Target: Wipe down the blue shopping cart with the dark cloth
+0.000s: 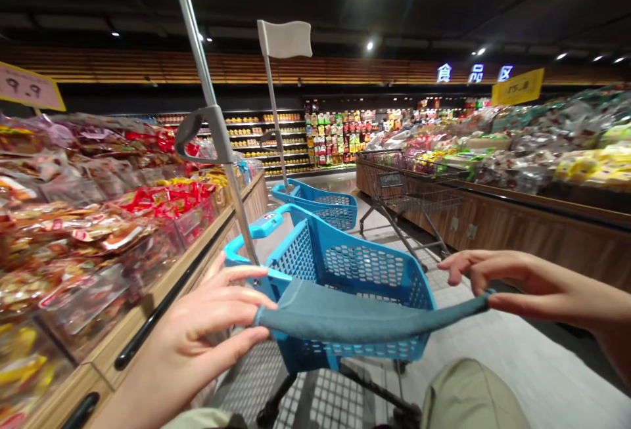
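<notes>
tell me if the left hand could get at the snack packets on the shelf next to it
Probably yes: the snack packets lie uncovered right beside the left hand, with nothing between them. That hand is pinching one end of the blue cloth, though.

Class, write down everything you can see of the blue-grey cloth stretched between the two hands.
The cloth is a soft, plain blue-grey fabric, seemingly folded into a long band. It hangs stretched sideways with a slight sag, in front of the blue plastic cart basket. The left hand pinches its left end, the right hand its right end.
</notes>
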Available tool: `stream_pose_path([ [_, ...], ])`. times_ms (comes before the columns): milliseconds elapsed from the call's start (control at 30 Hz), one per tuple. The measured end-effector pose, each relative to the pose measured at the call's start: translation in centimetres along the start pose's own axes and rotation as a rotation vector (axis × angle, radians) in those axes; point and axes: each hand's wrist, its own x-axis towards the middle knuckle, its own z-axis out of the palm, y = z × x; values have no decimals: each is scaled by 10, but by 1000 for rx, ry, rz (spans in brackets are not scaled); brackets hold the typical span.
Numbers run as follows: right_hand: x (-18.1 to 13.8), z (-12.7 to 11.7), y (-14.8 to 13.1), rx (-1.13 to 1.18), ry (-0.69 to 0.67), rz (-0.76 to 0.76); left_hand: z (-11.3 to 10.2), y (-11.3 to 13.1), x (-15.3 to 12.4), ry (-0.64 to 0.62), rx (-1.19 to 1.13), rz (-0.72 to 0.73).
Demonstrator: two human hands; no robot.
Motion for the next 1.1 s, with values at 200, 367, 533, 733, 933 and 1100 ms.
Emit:
stream_pose_path([
  [200,-5,4,11,-5,-7,-16,3,-1,-4,9,-18,-26],
  [367,14,7,28,108,10,9,13,-13,12,36,-114,-90],
  [533,63,22,73,-37,247,137,59,-59,55,163,-65,-274],
  [733,81,109,116,-511,336,84,125,-96,68,73,388,-313],
  [933,55,168,116,-762,357,-37,144,-59,26,-19,420,-28],
  [1100,40,172,124,-922,411,-130,158,-71,-13,-68,533,19],
])
